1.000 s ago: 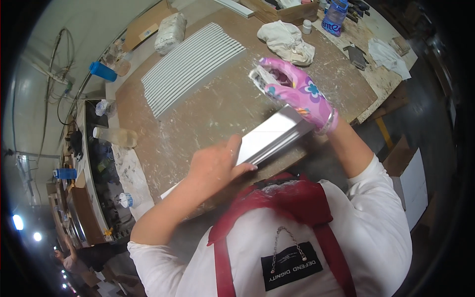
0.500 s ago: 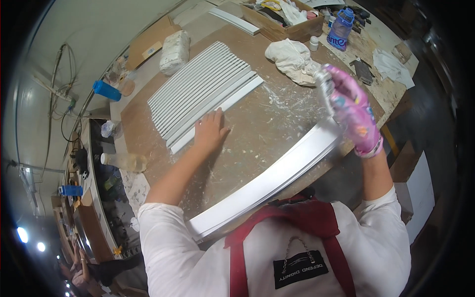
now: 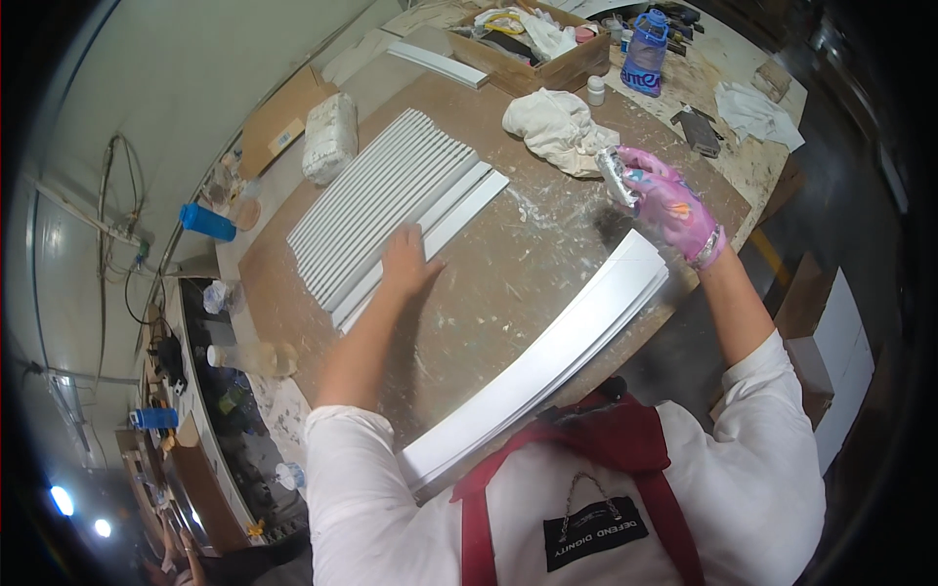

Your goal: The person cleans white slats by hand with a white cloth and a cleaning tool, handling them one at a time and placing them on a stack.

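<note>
My bare left hand (image 3: 407,262) rests on the nearest strips of a row of narrow white strips (image 3: 376,210), fingers stretched out and thumb apart. A pink flowered glove covers my right hand (image 3: 674,213), which is closed round a crumpled silvery wad (image 3: 616,176); its exact kind is unclear. That hand hovers over the right side of the brown work board (image 3: 518,254), beyond the far end of a stack of long white slats (image 3: 547,356). The stack lies along the board's near edge, close to my body. Beside the wad lies a bunched white cloth (image 3: 559,130).
A wooden box (image 3: 528,68) of odds and ends stands at the back, with a purple-blue bottle (image 3: 646,54) and small white jar (image 3: 596,90) near it. Left of the board are a white wrapped block (image 3: 330,139), blue bottle (image 3: 207,222) and clear bottle (image 3: 254,358). Cardboard boxes (image 3: 816,352) stand right.
My right hand has moved off the slats' right end, still gripping the wad, and no longer blurs. My left hand has slid slightly along the strips. The whole view has shifted a little.
</note>
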A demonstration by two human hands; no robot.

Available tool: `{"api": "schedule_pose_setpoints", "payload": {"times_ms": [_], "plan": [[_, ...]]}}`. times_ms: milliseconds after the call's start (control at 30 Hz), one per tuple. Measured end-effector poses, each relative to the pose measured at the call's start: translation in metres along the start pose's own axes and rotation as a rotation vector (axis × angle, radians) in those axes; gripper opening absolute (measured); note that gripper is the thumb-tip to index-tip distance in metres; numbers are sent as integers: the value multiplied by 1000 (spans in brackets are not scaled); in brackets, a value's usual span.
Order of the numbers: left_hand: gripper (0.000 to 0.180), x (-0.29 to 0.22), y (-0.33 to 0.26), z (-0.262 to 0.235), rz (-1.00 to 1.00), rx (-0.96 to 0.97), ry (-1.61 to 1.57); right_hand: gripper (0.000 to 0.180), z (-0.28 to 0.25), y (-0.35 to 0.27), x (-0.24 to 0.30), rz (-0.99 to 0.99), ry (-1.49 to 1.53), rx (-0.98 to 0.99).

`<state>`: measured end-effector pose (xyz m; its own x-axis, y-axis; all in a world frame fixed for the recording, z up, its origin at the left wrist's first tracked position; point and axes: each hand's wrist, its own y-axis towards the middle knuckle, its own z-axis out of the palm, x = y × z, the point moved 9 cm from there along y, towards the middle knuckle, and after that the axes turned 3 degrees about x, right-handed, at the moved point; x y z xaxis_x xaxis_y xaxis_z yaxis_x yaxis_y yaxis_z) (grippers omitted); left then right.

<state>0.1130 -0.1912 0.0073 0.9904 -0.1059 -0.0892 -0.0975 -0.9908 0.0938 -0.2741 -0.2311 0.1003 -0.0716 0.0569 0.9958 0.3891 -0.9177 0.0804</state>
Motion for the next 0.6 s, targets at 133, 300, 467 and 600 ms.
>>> {"api": "schedule_pose_setpoints", "payload": {"times_ms": [133, 300, 467, 600], "plan": [[67, -21, -5, -3, -106, 107, -16, 31, -16, 2, -30, -58, 63, 58], [52, -36, -12, -3, -43, 119, -114, 29, -7, -1, -19, -203, -120, 150], [48, -28, -15, -1, 67, -53, -32, 29, 8, -10, 11, 23, -25, 30], [52, -3, -7, 9, -136, 103, -229, 45, 20, -36, 49, -753, -729, 154]]}}
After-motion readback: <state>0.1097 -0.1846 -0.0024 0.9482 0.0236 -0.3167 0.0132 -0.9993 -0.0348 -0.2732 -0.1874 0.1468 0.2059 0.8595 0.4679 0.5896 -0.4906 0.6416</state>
